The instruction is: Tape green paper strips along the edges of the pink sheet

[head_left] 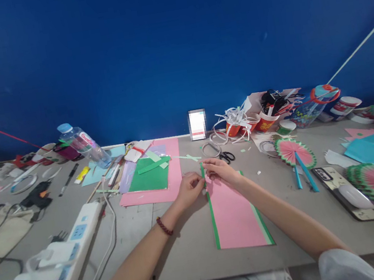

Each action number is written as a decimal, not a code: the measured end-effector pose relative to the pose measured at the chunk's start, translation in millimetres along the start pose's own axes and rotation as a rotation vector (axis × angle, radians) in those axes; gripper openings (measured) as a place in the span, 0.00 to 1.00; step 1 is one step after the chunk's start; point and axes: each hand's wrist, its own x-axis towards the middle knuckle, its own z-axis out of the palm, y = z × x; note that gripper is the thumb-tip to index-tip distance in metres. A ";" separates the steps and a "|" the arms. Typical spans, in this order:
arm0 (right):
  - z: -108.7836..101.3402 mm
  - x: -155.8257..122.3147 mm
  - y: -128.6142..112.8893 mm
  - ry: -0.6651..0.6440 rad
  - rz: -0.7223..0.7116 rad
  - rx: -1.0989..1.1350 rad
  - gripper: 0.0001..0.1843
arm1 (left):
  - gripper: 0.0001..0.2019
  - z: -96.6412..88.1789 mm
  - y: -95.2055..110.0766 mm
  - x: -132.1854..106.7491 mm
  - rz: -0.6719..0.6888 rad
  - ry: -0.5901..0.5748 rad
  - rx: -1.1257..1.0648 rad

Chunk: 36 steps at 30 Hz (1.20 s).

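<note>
A pink paper sheet (235,213) lies upright before me on the grey table, with green strips along both long edges. At its upper left corner, the fingers of my right hand (223,171) pinch the left green paper strip (213,221) near its top end. My left hand (191,188) is closed beside the same edge, thumb and forefinger together at the strip; what lies between them is too small to make out. Black-handled scissors (227,157) and a roll of clear tape (210,149) lie just beyond the sheet.
Left are green sheets (148,177) on pink paper, a power strip (81,239) with cables, a glue gun (39,198) and a tilted bottle (83,145). Right are paper fans (296,153), a phone (347,194) bearing a mouse, and cups (266,122). A blue wall (173,56) stands behind.
</note>
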 end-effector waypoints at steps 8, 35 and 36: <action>-5.4 -8.5 -0.8 0.196 -0.400 -0.457 0.10 | 0.06 -1.1 -2.5 -1.8 -0.095 0.083 0.136; -11.0 -51.4 45.9 -0.044 -0.891 -1.290 0.12 | 0.09 0.1 -8.7 -5.5 0.145 -0.075 0.512; -10.7 -51.4 46.2 -0.035 -0.891 -1.290 0.12 | 0.09 0.2 -8.2 -5.6 0.143 -0.077 0.506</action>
